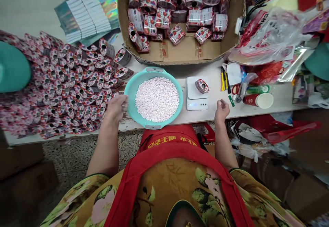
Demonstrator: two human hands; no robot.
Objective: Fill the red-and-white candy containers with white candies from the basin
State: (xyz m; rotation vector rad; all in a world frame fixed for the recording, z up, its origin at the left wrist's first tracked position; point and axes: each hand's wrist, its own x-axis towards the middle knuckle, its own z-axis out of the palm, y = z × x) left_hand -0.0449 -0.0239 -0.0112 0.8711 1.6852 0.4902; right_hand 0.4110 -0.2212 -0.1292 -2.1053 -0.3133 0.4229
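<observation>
My left hand (117,107), smeared by motion, is beside the left rim of a turquoise basin (130,108). I cannot tell whether it touches the rim, and its fingers do not show clearly. Small pale pink-white candies (157,99) fill the basin's middle. To the right, a white digital scale (197,103) carries one red strawberry-print packet (202,86), tilted on its plate. My right hand (222,110) hovers at the table's front edge, right of the scale. Its fingers are curled closed, and no object shows in them.
Rows of open printed packets (77,86) crowd the table at left. Behind the basin stands a cardboard box (177,56) with several filled packets. Stacked wrappers (87,14) lie at back left. A yellow cutter (222,79), a red paper cup (258,100) and plastic bags (272,35) are at right.
</observation>
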